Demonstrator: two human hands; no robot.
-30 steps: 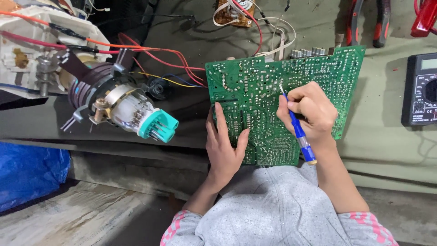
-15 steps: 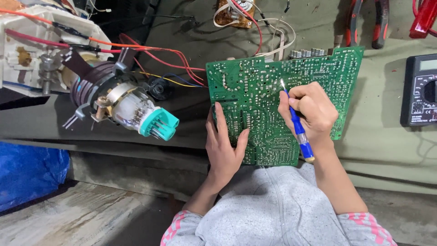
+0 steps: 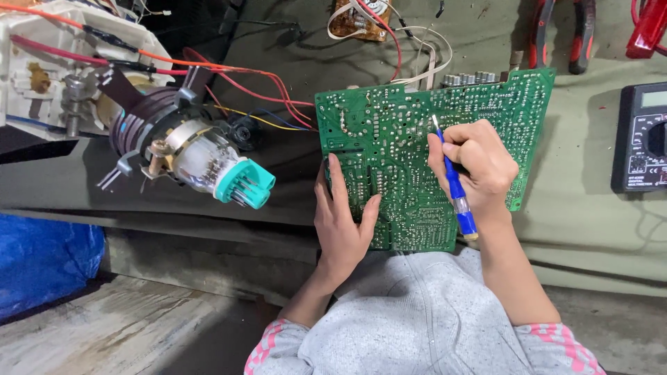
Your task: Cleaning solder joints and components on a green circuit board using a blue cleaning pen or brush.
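A green circuit board (image 3: 389, 132) lies solder side up on my lap and the workbench edge. My left hand (image 3: 340, 222) rests flat on its lower left part, fingers spread, holding it steady. My right hand (image 3: 476, 170) grips a blue-handled screwdriver (image 3: 455, 191) like a pen. Its metal tip touches the solder joints near the board's upper middle.
A picture tube neck (image 3: 201, 163) with a teal socket and red and orange wires lies at the left. A black multimeter (image 3: 639, 139) sits at the right edge, pliers (image 3: 580, 35) and a red tool above it. A small brown board (image 3: 358, 21) lies at the top.
My right hand slid the screwdriver tip slightly up the board. My left hand stayed put.
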